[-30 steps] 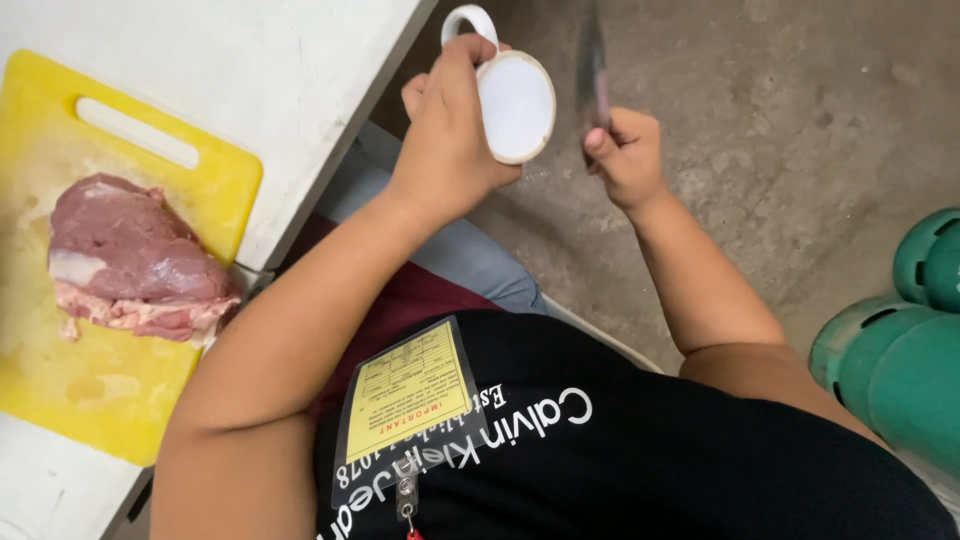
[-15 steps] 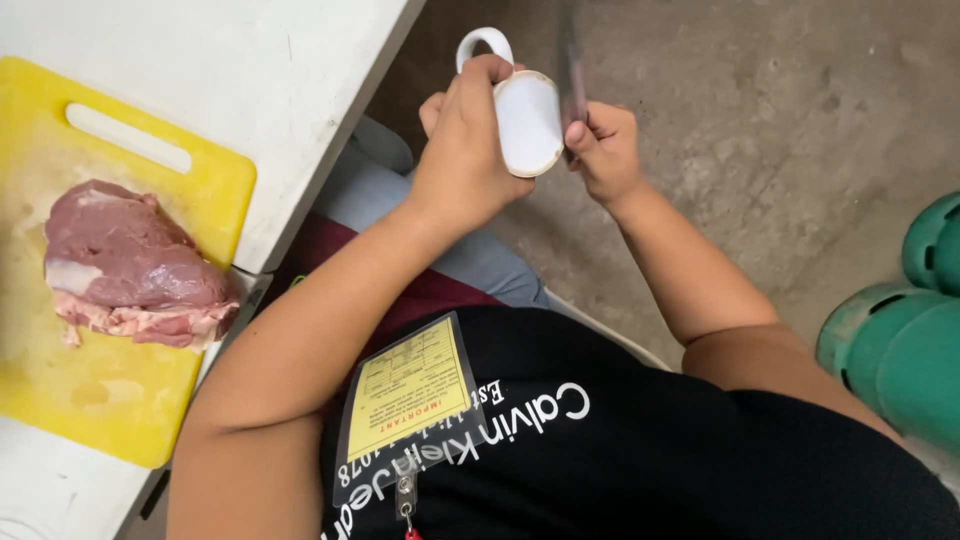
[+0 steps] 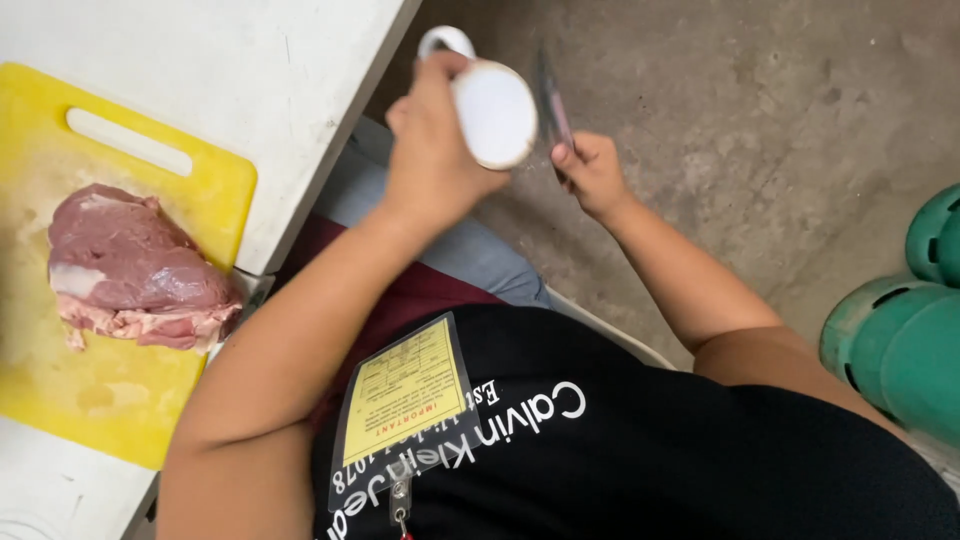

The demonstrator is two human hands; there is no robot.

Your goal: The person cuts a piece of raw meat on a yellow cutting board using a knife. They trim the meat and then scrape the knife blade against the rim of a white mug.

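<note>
We saw the left hand [image 3: 432, 150] clamped around a white mug [image 3: 492, 110], bottom facing the camera. The right hand [image 3: 592, 172] was shut on a knife [image 3: 551, 100], blade blurred, right beside the mug's base; contact unclear. Well left of both grips, raw meat [image 3: 135, 270] lay on a yellow cutting board [image 3: 120, 390] on the white table [image 3: 250, 70].

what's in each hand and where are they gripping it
Left hand wraps a white mug around its body, base toward the camera. Right hand holds a knife by its handle, blade up.
</note>
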